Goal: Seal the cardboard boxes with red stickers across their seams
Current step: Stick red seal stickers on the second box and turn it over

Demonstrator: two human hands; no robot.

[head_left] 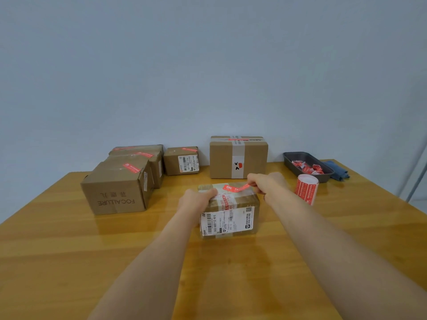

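Note:
A small taped cardboard box point(231, 215) with a white shipping label stands in the middle of the wooden table point(69, 250). A red sticker point(234, 188) lies across its top, its left end on the box and its right end lifted. My right hand point(258, 182) pinches that raised right end. My left hand point(198, 199) rests on the box's top left edge, fingers pressing near the sticker's left end. A roll of red stickers point(306, 189) stands upright to the right of the box.
Several boxes with red stickers stand at the back: a stacked group with a FOCALLURE box point(115, 192) at left, a small box point(181, 160), and a taller box point(239, 158). A dark tray point(288, 161) holds crumpled red-and-white backing scraps; a blue cloth point(338, 170) lies beside it.

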